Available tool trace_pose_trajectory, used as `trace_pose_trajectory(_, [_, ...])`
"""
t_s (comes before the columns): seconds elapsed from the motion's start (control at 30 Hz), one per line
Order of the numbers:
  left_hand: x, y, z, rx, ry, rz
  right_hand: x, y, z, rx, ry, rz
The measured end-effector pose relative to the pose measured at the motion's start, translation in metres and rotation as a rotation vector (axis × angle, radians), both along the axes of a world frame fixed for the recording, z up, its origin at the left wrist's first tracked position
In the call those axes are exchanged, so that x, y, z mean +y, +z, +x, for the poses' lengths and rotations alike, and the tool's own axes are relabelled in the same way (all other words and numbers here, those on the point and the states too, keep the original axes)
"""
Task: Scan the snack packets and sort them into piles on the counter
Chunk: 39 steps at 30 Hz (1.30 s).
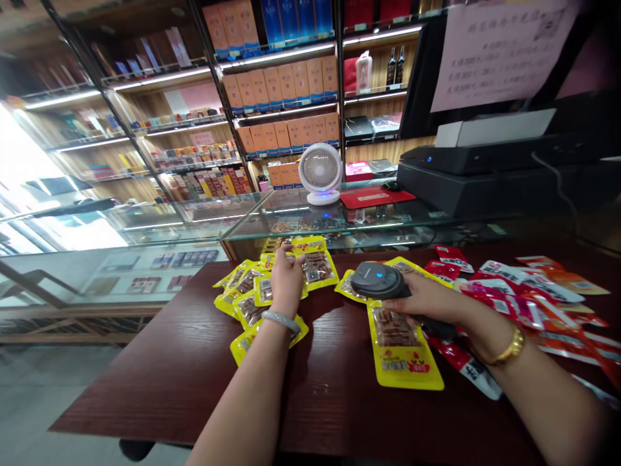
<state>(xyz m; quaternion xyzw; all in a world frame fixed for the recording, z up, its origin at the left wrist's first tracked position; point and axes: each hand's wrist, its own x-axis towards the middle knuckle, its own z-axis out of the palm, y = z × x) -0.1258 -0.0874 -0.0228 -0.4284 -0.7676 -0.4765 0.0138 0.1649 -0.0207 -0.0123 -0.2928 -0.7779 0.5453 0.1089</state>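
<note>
My right hand (pixel 427 298) is wrapped round the handle of a dark grey barcode scanner (pixel 376 279), its blue light lit. Below the scanner lies a yellow snack packet (pixel 405 356) with a clear window showing brown strips. Other yellow packets (pixel 347 285) lie under and behind that hand. My left hand (pixel 287 277) rests over a loose pile of similar yellow packets (pixel 250 304), fingers partly bent and apart. Beside its fingertips is another yellow packet (pixel 319 265); whether they touch it is hard to tell.
Red and orange packets (pixel 514 291) are spread on the right of the dark wooden table (pixel 189 362). A glass counter (pixel 272 223) behind it carries a white fan (pixel 321 171), a red mat (pixel 376 197) and a black machine (pixel 460 175). Stocked shelves (pixel 286 107) line the wall.
</note>
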Motion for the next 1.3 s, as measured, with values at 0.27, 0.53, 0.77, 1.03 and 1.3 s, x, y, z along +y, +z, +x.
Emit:
trace_pose_trajectory(0.27, [0.007, -0.013, 0.028, -0.034, -0.146, -0.016, -0.004, -0.004, -0.003, 0.029, 0.051, -0.064])
trace_pose_trajectory(0.53, [0.005, -0.011, 0.03, -0.092, -0.169, -0.028, -0.004, -0.004, -0.003, 0.057, 0.04, -0.069])
trace_pose_trajectory(0.77, [0.019, -0.033, 0.044, -0.332, -0.368, -0.068, -0.005, -0.004, -0.003, 0.036, 0.046, -0.078])
trace_pose_trajectory(1.03, [-0.008, 0.002, -0.004, 0.354, -0.169, -0.413, -0.006, -0.001, -0.004, -0.027, 0.01, -0.039])
trace_pose_trajectory(1.3, [-0.018, 0.002, -0.038, 0.496, 0.078, -0.817, -0.007, 0.0, -0.004, -0.075, 0.001, -0.025])
